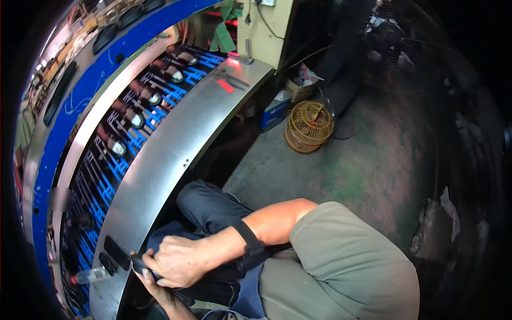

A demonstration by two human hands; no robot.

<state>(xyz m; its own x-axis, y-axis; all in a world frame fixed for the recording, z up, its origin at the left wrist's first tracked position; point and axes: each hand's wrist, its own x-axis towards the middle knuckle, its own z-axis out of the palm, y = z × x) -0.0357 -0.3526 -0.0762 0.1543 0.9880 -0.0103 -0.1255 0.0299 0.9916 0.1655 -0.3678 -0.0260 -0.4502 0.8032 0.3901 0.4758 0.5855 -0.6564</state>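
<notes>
Dark object [137,263], held between fingers [151,263], beside metal counter [154,160]

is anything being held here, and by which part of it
A dark object, with the right hand over it and the left hand below; the part gripped cannot be told.

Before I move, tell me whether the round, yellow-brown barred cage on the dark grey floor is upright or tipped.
Upright: the cage rests on its round base on the floor, domed top uppermost.

Smooth metal ledge [162,152], perhaps brushed
</notes>
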